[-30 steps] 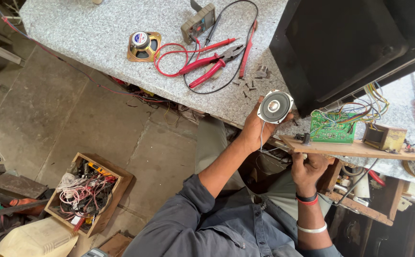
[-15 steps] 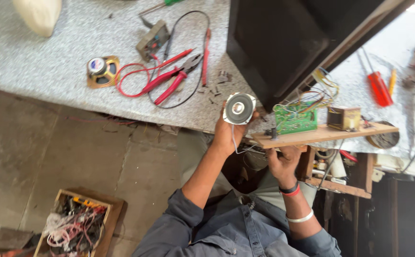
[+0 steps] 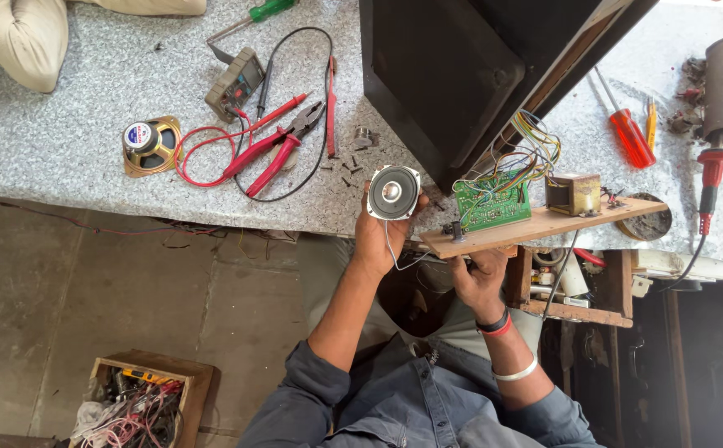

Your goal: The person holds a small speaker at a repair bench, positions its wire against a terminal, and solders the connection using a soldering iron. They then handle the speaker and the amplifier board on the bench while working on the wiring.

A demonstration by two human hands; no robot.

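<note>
My left hand (image 3: 376, 242) grips a small round grey speaker (image 3: 393, 192) and holds it up at the edge of the speckled stone table (image 3: 63, 141), cone facing me. A thin wire hangs from the speaker. My right hand (image 3: 478, 278) holds the near end of a wooden board (image 3: 573, 220) from below. On the board sit a green circuit board (image 3: 492, 203) with coloured wires and a small brown transformer (image 3: 571, 195). Speaker and board are close together, just in front of a big black cabinet (image 3: 453, 75).
On the table lie a second speaker with a gold frame (image 3: 150, 145), red-handled pliers (image 3: 274, 151), a multimeter (image 3: 234, 83) with red and black leads, a red screwdriver (image 3: 629, 134) and a red-handled tool (image 3: 713, 170). A wooden box of wires (image 3: 141, 398) stands on the floor.
The view has shifted, so the table and hands sit further left in the frame. Both hands keep their hold on the speaker and the board.
</note>
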